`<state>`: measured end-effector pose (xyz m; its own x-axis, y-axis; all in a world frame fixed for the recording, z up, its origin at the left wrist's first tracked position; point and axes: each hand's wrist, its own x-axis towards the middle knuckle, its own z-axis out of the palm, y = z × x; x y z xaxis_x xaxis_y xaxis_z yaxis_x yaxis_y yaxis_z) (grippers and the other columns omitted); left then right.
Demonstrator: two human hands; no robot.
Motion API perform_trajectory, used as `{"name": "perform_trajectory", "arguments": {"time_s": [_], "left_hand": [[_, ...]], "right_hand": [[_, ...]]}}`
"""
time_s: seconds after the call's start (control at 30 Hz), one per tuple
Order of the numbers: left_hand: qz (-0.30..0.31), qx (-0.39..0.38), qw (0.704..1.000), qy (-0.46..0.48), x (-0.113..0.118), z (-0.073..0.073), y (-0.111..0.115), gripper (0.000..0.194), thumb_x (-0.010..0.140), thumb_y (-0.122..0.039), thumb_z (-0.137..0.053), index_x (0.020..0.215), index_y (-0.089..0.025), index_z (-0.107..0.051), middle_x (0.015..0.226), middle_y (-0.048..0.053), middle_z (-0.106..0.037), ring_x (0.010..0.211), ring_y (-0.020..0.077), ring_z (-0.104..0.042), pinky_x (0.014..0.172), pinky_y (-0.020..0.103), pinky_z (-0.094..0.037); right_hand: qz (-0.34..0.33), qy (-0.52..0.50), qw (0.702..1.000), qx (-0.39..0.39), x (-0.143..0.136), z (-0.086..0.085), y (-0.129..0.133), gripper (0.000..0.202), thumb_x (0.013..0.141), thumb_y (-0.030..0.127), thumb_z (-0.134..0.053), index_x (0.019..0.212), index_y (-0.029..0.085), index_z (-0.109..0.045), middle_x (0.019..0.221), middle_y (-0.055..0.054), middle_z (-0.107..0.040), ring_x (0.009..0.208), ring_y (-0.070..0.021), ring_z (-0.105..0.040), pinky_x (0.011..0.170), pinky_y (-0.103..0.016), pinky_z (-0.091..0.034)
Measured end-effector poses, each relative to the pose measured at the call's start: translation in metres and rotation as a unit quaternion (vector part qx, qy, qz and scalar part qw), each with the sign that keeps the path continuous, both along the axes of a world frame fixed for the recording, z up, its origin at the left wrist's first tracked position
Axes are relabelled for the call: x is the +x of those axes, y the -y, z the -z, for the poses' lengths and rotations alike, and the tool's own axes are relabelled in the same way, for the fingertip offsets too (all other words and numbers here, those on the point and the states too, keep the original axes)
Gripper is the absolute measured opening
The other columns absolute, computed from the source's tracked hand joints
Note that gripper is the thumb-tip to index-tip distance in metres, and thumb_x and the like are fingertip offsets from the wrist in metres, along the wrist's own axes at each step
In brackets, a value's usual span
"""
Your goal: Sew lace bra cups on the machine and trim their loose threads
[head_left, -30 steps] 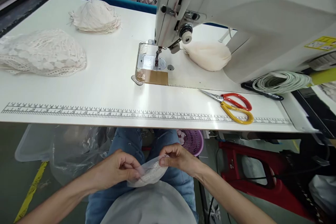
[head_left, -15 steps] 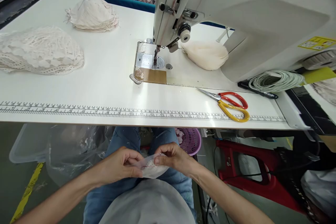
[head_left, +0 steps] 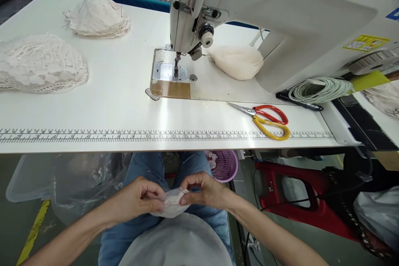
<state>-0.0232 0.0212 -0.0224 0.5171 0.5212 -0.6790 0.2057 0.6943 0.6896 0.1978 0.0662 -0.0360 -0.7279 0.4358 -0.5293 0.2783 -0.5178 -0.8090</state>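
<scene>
1. Threads trailing from the back fabric stack [head_left: 99, 16] could catch on the sewing machine [head_left: 280, 12] if that stack slid.
2. The scissors [head_left: 254, 112] lie near the table's front edge; a brushing forearm could knock them off.
3. The sheer, lace-trimmed piece [head_left: 171, 210] is above the lap; uneven pulling could distort it.
4. Left hand [head_left: 145, 199] and right hand [head_left: 202, 191] pinch its ends, fingertips closed; slipping could drop it.

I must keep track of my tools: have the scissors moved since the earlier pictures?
No. The scissors keep the same place, yellow handle over the same part of the printed ruler.
</scene>
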Motion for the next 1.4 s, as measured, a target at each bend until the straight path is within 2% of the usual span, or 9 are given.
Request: {"name": "perform_trajectory", "arguments": {"time_s": [0.07, 0.2, 0.33, 0.43, 0.87, 1.03, 1.17, 1.3, 1.4], "left_hand": [[0.001, -0.002, 1.0, 0.017, 0.004, 0.0, -0.001, 0.023, 0.07, -0.032, -0.068, 0.08, -0.012, -0.069, 0.058, -0.003, -0.051, 0.056, 0.0094, -0.036, 0.052, 0.02, -0.025], [0.001, 0.014, 1.0, -0.015, 0.01, 0.001, -0.001, 0.022, 0.071, -0.034, -0.065, 0.07, -0.012, -0.067, 0.05, -0.006, -0.039, 0.051, 0.0082, -0.027, 0.049, 0.021, -0.019], [-0.002, 0.011, 0.999, -0.04, 0.009, 0.002, 0.0, 0.027, 0.072, -0.038, -0.064, 0.072, -0.011, -0.068, 0.054, -0.004, -0.045, 0.053, 0.0091, -0.031, 0.05, 0.021, -0.022], [-0.006, 0.009, 0.999, -0.05, 0.008, 0.001, 0.001, 0.028, 0.072, -0.04, -0.064, 0.072, -0.012, -0.069, 0.053, -0.004, -0.044, 0.054, 0.0092, -0.03, 0.051, 0.021, -0.021], [-0.01, 0.011, 0.999, -0.04, 0.008, -0.001, 0.002, 0.028, 0.072, -0.041, -0.066, 0.072, -0.013, -0.071, 0.054, -0.003, -0.047, 0.054, 0.0098, -0.034, 0.051, 0.021, -0.025], [-0.012, 0.001, 0.999, -0.032, 0.007, -0.002, 0.0, 0.037, 0.071, -0.048, -0.066, 0.076, -0.012, -0.071, 0.059, -0.001, -0.05, 0.057, 0.0104, -0.036, 0.052, 0.021, -0.026], [-0.026, 0.003, 1.0, -0.004, 0.006, -0.005, -0.002, 0.046, 0.076, -0.056, -0.059, 0.08, -0.011, -0.07, 0.063, -0.001, -0.049, 0.06, 0.0118, -0.036, 0.054, 0.022, -0.027], [-0.05, 0.007, 0.998, 0.033, 0.003, -0.005, -0.001, 0.047, 0.081, -0.057, -0.053, 0.07, -0.013, -0.065, 0.061, -0.002, -0.044, 0.06, 0.012, -0.034, 0.054, 0.022, -0.027], [-0.047, 0.001, 0.998, 0.037, 0.001, -0.004, 0.001, 0.044, 0.081, -0.055, -0.055, 0.077, -0.013, -0.068, 0.065, -0.001, -0.05, 0.062, 0.013, -0.04, 0.057, 0.022, -0.03]], "right_hand": [[-0.001, -0.003, 1.0, 0.005, -0.002, -0.002, 0.001, 0.036, 0.063, 0.044, -0.076, 0.076, 0.012, -0.068, 0.066, 0.001, -0.058, 0.061, -0.01, -0.049, 0.058, -0.022, -0.037], [0.004, -0.014, 1.0, 0.009, -0.002, -0.006, 0.002, 0.036, 0.064, 0.045, -0.076, 0.077, 0.013, -0.066, 0.067, 0.001, -0.057, 0.062, -0.0099, -0.048, 0.06, -0.022, -0.037], [-0.001, -0.01, 1.0, 0.024, 0.002, -0.007, 0.003, 0.036, 0.063, 0.043, -0.077, 0.079, 0.013, -0.066, 0.067, 0.002, -0.056, 0.062, -0.0096, -0.046, 0.06, -0.022, -0.036], [0.0, -0.001, 0.999, 0.039, 0.003, -0.004, 0.004, 0.033, 0.066, 0.043, -0.075, 0.078, 0.013, -0.067, 0.066, 0.002, -0.056, 0.062, -0.0099, -0.046, 0.059, -0.022, -0.036], [0.006, -0.022, 0.999, 0.027, 0.003, 0.001, 0.005, 0.034, 0.07, 0.046, -0.07, 0.08, 0.014, -0.069, 0.073, -0.001, -0.063, 0.068, -0.0121, -0.053, 0.063, -0.023, -0.042], [0.03, -0.024, 0.999, -0.018, 0.003, 0.006, 0.002, 0.036, 0.066, 0.047, -0.074, 0.075, 0.013, -0.069, 0.07, -0.001, -0.062, 0.064, -0.0108, -0.052, 0.062, -0.023, -0.041], [0.056, -0.024, 0.997, -0.054, 0.004, 0.009, 0.0, 0.036, 0.065, 0.047, -0.075, 0.075, 0.013, -0.069, 0.069, 0.0, -0.061, 0.063, -0.0095, -0.051, 0.061, -0.022, -0.039], [0.066, -0.024, 0.996, -0.059, 0.005, 0.009, 0.0, 0.039, 0.067, 0.049, -0.073, 0.077, 0.012, -0.068, 0.071, -0.001, -0.062, 0.065, -0.01, -0.052, 0.062, -0.023, -0.039], [0.066, -0.022, 0.996, -0.059, 0.004, 0.009, 0.0, 0.04, 0.068, 0.05, -0.072, 0.078, 0.012, -0.067, 0.071, -0.001, -0.061, 0.066, -0.0099, -0.052, 0.064, -0.023, -0.039]]}}
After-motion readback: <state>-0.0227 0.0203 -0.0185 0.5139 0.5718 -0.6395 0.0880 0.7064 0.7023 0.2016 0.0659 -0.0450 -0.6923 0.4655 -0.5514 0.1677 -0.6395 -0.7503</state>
